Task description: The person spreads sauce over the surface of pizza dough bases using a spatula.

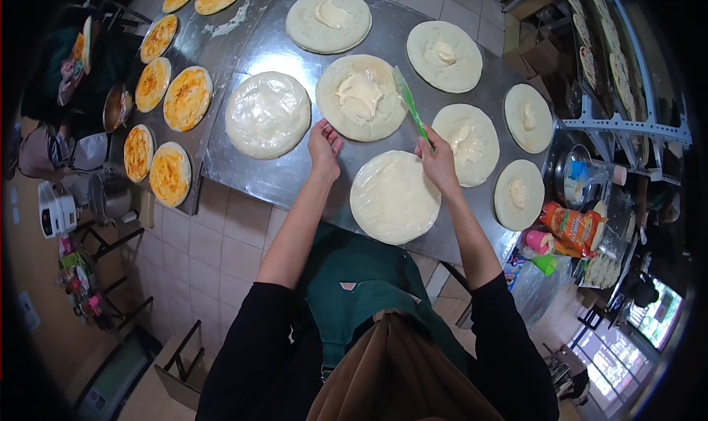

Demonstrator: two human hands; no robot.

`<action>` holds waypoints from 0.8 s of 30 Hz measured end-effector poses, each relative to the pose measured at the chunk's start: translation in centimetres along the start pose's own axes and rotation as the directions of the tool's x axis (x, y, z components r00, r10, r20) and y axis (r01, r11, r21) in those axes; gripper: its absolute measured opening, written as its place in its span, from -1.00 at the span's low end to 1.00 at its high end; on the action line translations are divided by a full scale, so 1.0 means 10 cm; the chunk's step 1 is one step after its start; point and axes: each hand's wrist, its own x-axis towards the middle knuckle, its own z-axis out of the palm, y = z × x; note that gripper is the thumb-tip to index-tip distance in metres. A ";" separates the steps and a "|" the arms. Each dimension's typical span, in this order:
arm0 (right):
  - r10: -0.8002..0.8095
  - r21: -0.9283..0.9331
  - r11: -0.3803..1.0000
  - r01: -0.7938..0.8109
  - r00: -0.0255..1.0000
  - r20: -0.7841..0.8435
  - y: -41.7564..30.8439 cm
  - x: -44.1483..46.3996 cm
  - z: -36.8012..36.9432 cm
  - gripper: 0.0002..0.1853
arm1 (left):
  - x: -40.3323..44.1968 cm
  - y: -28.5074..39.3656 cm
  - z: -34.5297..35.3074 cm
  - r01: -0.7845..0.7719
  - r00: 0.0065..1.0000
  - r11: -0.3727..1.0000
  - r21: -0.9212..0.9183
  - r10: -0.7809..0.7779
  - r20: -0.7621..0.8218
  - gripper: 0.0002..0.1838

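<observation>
My right hand (438, 158) grips a green spatula (411, 102), its blade at the right edge of a round pizza base (335, 119). A star-shaped smear of cream-coloured spread (359, 94) lies in the middle of that base. At the base's lower left edge is my left hand (324, 150), fingers apart and slightly curled, holding nothing. Just below, nearest my body, lies a base covered evenly with glossy spread (394, 198). Left of my left hand sits another fully coated, shiny base (268, 115).
More bases with dabs of spread, such as one at the back (313, 34), lie on the metal table (221, 163). Orange-topped bases (188, 99) lie left. An orange packet (571, 228), a metal bowl (566, 178) and a rack (627, 124) stand right. Another person (70, 89) is at left.
</observation>
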 end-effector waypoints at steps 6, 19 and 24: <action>0.104 -0.109 0.988 -0.111 0.992 -0.065 -0.05 0.08 0.22 -0.58 | 0.23 0.17 0.24 0.118 0.953 0.940 -0.321 -0.016 0.303 -0.55; 0.203 -0.072 0.974 -0.215 0.969 -0.137 -0.53 -0.36 0.73 -0.57 | 0.82 0.08 0.62 0.528 0.602 0.845 -0.085 -0.302 0.739 -0.47; 0.130 0.144 0.980 -0.136 0.990 0.051 -1.20 -0.86 0.66 -0.59 | 0.67 0.27 0.35 0.468 0.648 0.870 -0.155 -0.219 0.730 -0.46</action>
